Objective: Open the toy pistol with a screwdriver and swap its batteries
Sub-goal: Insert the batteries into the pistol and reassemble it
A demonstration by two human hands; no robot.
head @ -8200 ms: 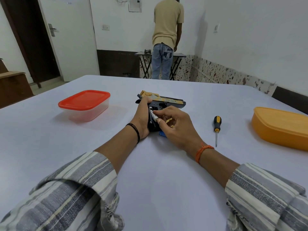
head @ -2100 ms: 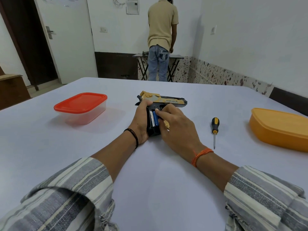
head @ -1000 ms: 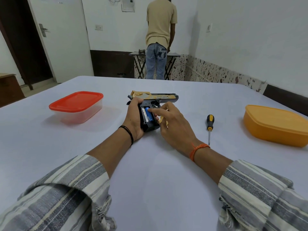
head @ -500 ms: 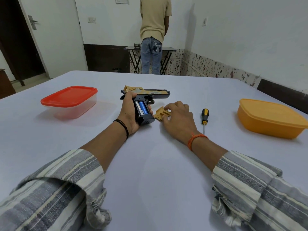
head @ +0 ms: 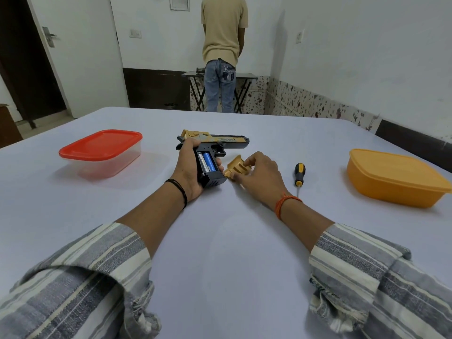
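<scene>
Toy pistol (head: 215, 140): lay on its side on the white table (head: 220, 241), black frame with a gold slide, barrel pointing toward the orange container; it served as the landmark for everything else.
Grip compartment: stood open on the pistol's upturned side, holding two batteries (head: 207, 162) side by side, one silver and one blue.
Left hand (head: 188, 167): wrapped the pistol's grip from the side facing the red-lidded box, fingers curled over its upper end and the thumb tip showing at the edge beside the batteries; a black band circled the wrist.
Battery cover (head: 236, 168): gold plastic piece just beside the pistol's grip, on the side toward the screwdriver, tilted with one end off the table.
Right hand (head: 259, 174): pinched the battery cover between curled fingertips and thumb; an orange thread circled the wrist.
Screwdriver (head: 299, 176): lay flat beyond the right hand from the pistol, black and yellow handle away from the person, untouched.
Red-lidded box (head: 100, 152): clear plastic, lid on, well apart from the pistol's rear end; nothing could be made out inside through the wall.
Orange container (head: 396, 177): lid on, opaque, well apart from the pistol past the screwdriver; contents hidden.
Another person (head: 223, 50): stood far behind the pistol, back turned, at a small folding table (head: 193, 77) against the wall.
</scene>
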